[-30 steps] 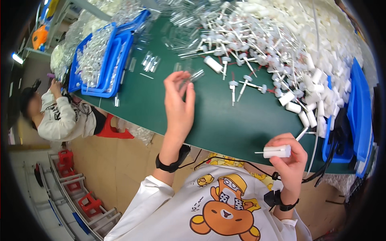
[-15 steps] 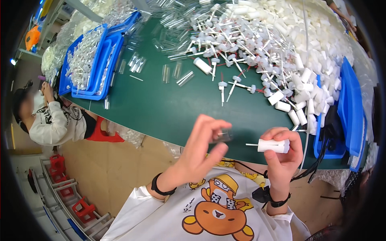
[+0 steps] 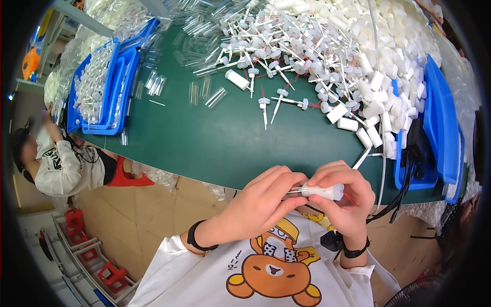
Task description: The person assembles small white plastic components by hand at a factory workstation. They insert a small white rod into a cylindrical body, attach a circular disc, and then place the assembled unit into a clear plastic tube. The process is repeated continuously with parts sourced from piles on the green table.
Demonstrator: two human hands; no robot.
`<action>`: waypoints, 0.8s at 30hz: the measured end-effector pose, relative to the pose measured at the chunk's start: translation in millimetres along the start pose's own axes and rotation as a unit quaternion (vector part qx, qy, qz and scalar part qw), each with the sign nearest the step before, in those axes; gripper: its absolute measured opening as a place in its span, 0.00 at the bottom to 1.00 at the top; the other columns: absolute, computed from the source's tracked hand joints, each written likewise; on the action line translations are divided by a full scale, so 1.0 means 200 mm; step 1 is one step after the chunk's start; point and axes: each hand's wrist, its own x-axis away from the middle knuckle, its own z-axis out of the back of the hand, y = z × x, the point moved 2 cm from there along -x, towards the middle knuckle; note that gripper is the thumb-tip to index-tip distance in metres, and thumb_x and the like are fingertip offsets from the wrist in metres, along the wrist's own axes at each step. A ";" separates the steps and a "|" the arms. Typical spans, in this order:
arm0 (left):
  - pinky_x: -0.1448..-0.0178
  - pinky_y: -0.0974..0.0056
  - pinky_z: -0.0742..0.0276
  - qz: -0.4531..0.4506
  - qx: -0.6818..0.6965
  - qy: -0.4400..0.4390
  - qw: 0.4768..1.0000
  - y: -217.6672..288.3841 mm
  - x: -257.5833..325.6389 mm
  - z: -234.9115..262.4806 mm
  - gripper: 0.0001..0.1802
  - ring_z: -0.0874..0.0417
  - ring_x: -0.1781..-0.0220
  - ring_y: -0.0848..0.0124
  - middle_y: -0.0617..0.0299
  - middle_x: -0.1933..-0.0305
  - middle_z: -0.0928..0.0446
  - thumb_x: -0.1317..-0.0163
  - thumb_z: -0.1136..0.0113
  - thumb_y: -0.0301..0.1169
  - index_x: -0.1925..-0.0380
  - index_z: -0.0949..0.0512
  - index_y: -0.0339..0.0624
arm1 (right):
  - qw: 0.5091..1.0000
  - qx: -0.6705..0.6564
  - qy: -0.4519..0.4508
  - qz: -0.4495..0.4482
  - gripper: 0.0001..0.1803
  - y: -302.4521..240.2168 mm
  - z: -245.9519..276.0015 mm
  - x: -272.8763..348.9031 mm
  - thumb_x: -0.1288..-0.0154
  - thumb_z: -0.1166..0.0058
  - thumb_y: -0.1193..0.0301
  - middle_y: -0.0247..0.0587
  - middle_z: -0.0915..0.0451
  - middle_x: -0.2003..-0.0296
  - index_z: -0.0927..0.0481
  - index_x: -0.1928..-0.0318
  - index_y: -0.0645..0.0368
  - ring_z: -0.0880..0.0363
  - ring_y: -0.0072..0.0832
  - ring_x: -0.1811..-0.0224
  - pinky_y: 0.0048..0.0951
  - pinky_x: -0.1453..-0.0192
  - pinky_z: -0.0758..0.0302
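My right hand point(image 3: 350, 192) grips a white cylinder point(image 3: 321, 192) with a pale grey cap, its thin red wire showing at the capped end. From the left, my left hand point(image 3: 263, 198) pinches a clear tube point(image 3: 295, 191) against the cylinder's other end. Fingers hide most of the tube, and I cannot tell how far it goes over the cylinder's thin white stick. Beyond my hands, a few capped white sticks point(image 3: 279, 105) and a loose white cylinder point(image 3: 237, 79) lie on the green table point(image 3: 204, 138).
A large heap of white cylinders point(image 3: 394, 56) and capped sticks covers the far right. Clear tubes point(image 3: 194, 94) lie at the far middle. Blue trays point(image 3: 120, 120) stand at the left, another blue tray point(image 3: 445, 123) at the right by black cables. A person point(image 3: 66, 158) sits at the left.
My left hand has moved right and brought the clear tube against the white cylinder. My right hand has shifted slightly left. The white stick that stuck out is now mostly hidden.
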 end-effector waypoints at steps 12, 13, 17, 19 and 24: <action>0.67 0.61 0.28 0.039 0.139 -0.090 0.985 -0.09 -0.01 -0.05 0.15 0.23 0.68 0.57 0.53 0.67 0.30 0.42 0.45 0.29 0.58 0.33 0.35 | 0.985 -0.131 0.057 -0.096 0.15 0.10 -0.01 0.09 0.57 0.38 0.86 0.45 0.25 0.63 0.24 0.64 0.65 0.26 0.28 0.61 0.27 0.58 0.28; 0.67 0.61 0.28 0.046 0.137 -0.087 0.986 -0.09 -0.01 -0.05 0.15 0.23 0.68 0.57 0.53 0.67 0.30 0.42 0.45 0.29 0.58 0.33 0.35 | 0.981 -0.154 0.052 -0.106 0.16 0.10 -0.02 0.09 0.57 0.38 0.85 0.45 0.25 0.62 0.24 0.64 0.65 0.26 0.29 0.59 0.27 0.57 0.28; 0.66 0.60 0.28 0.050 0.124 -0.066 0.989 -0.08 -0.01 -0.04 0.14 0.23 0.68 0.57 0.54 0.67 0.29 0.42 0.45 0.30 0.58 0.33 0.37 | 0.997 -0.055 0.046 -0.035 0.15 0.08 -0.03 0.07 0.54 0.39 0.82 0.48 0.24 0.60 0.25 0.63 0.64 0.31 0.34 0.50 0.34 0.49 0.32; 0.66 0.60 0.28 0.044 0.106 -0.068 0.991 -0.06 -0.02 -0.02 0.14 0.23 0.68 0.56 0.54 0.67 0.29 0.42 0.45 0.30 0.58 0.32 0.37 | 0.992 -0.105 0.054 -0.048 0.14 0.06 -0.02 0.05 0.52 0.40 0.81 0.49 0.23 0.60 0.25 0.62 0.63 0.34 0.36 0.47 0.37 0.46 0.34; 0.66 0.58 0.28 0.039 0.090 -0.092 0.991 -0.03 -0.03 -0.03 0.14 0.23 0.68 0.54 0.54 0.67 0.28 0.42 0.45 0.30 0.58 0.32 0.36 | 0.993 -0.116 0.025 -0.013 0.09 0.11 -0.01 0.09 0.48 0.45 0.80 0.49 0.22 0.62 0.26 0.64 0.64 0.34 0.40 0.45 0.39 0.45 0.34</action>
